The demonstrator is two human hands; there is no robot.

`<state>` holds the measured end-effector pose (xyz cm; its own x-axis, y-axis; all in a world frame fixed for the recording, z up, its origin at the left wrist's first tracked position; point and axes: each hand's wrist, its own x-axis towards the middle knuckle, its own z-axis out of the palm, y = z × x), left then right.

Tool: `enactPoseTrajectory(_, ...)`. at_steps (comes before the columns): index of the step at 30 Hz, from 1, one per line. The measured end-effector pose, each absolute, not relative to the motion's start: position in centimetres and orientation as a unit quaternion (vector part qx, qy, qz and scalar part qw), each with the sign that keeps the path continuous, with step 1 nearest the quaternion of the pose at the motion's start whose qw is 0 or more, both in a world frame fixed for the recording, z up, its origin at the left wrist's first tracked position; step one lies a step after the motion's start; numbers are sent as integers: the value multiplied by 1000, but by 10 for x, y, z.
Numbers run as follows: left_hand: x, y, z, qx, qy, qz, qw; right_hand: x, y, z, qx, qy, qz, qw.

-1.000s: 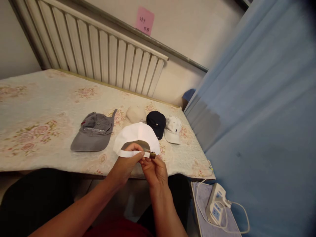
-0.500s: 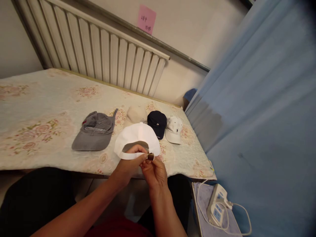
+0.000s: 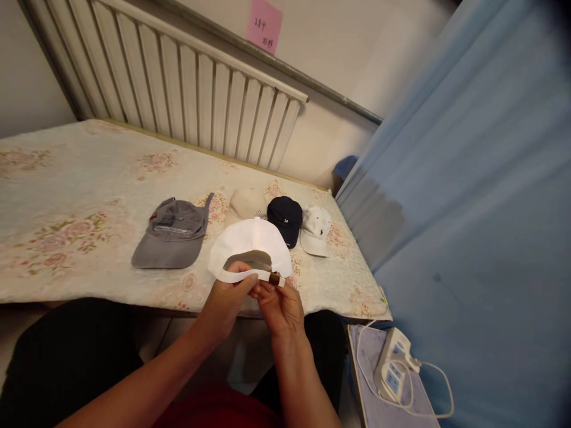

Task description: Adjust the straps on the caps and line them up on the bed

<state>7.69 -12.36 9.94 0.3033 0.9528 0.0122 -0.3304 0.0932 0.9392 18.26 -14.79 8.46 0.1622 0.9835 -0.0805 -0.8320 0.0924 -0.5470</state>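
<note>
A white baseball cap is held up over the bed's front edge, its back opening and strap facing me. My left hand pinches the strap left of the dark brown buckle. My right hand is closed on the strap beside that buckle, some of its fingers hidden beneath. Left of the held cap lies a grey cap with its strap sticking up loose. Behind it are a beige cap, a navy cap and a white cap with a small dark logo.
The caps lie on a bed with a floral cover. A radiator stands along the wall behind. At right hangs a blue curtain; below it a power strip with a white cable rests on a small table.
My left hand has slid a little left along the strap, away from the buckle. The buckle now shows more fully, with the white strap end beyond it.
</note>
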Motion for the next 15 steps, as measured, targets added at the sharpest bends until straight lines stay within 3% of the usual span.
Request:
enactPoseTrajectory(8,80,-128,101,487,340,460,660,179,-147,88,-309,-124,605,723)
enactPoseTrajectory(15,75,-130,89,385,277,487,733,183,-146,82,-272,-124,611,733)
